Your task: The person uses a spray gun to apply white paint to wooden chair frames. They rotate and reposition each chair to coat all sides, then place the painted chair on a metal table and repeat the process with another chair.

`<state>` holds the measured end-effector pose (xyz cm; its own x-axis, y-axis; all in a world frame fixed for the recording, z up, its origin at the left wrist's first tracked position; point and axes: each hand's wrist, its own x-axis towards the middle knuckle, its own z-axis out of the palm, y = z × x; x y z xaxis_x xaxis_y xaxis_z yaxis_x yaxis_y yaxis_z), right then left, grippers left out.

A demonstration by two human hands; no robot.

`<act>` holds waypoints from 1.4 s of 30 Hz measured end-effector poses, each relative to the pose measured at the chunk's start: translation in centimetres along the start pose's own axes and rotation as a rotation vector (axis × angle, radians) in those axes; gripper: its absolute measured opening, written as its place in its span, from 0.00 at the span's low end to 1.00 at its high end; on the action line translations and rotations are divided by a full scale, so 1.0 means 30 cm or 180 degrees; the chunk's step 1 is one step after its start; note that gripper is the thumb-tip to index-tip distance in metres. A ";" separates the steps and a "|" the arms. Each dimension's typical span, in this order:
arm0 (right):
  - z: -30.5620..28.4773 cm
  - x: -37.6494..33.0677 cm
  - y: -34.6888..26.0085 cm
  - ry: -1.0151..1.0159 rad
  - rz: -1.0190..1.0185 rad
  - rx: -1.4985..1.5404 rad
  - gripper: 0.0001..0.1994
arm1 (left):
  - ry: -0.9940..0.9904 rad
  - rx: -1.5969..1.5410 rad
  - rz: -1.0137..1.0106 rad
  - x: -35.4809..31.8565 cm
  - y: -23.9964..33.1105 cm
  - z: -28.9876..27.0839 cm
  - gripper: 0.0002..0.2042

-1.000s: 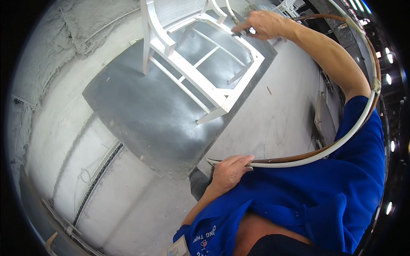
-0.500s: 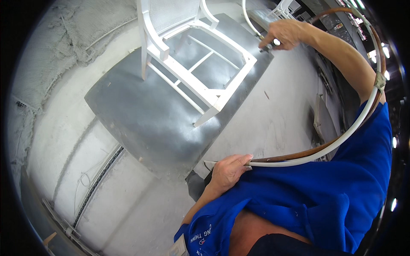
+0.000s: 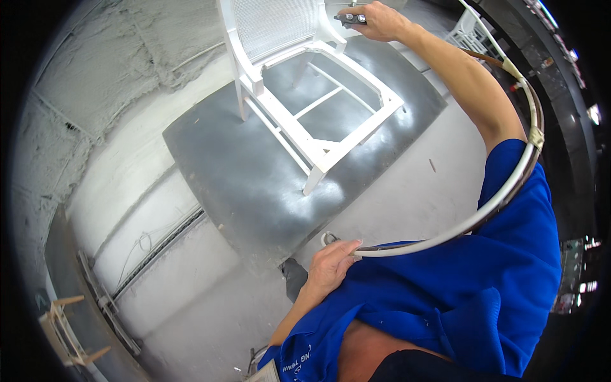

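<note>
A white chair [image 3: 354,132] with armrests, a mesh back and an open seat frame stands on a dark grey board [image 3: 223,172]. Up by the chair's far armrest, my right hand [image 3: 382,22] is closed around a spray gun [image 3: 350,20]; its nozzle end points left, toward the chair back. My left hand [image 3: 329,266], low in front of my body, grips a pair of hoses, one white [image 3: 439,239] and one brown [image 3: 540,114]. The hoses are taped together and loop around my right side up behind my right arm.
Another white chair [image 3: 470,28] is partly visible at the far right. At the lower left stands a small wooden frame [image 3: 63,328]. A dusty, whitish wall [image 3: 127,83] rises on the left, with a dark slotted rail [image 3: 159,251] along the floor below.
My right hand has moved left and away with the spray gun, from beyond the seat's right corner to beside the chair back. The view has shifted; my left hand still grips the hoses.
</note>
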<state>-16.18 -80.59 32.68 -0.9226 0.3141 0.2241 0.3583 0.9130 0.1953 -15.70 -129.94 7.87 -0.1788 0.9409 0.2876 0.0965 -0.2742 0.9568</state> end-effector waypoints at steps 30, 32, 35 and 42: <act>0.531 -0.322 0.351 0.0759 0.1291 0.2876 0.24 | 0.0188 0.0188 -0.2934 0.168 0.021 0.859 0.10; 0.595 -0.348 0.362 0.0759 0.0899 0.2835 0.24 | 0.0010 0.0530 -0.2789 0.197 0.002 0.906 0.10; 0.616 -0.407 0.359 0.0431 0.0480 0.2916 0.24 | 0.0046 0.0654 -0.2638 0.226 0.009 0.948 0.10; 0.510 -0.643 0.463 -0.0327 -0.0482 0.3574 0.24 | -0.0257 0.0947 -0.2596 0.290 0.073 0.976 0.11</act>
<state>4.40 -69.97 16.47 -0.9714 0.1535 0.1814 -0.0409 0.6443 -0.7637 11.61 -116.52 11.25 -0.2346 0.8353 -0.4972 0.2223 0.5440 0.8091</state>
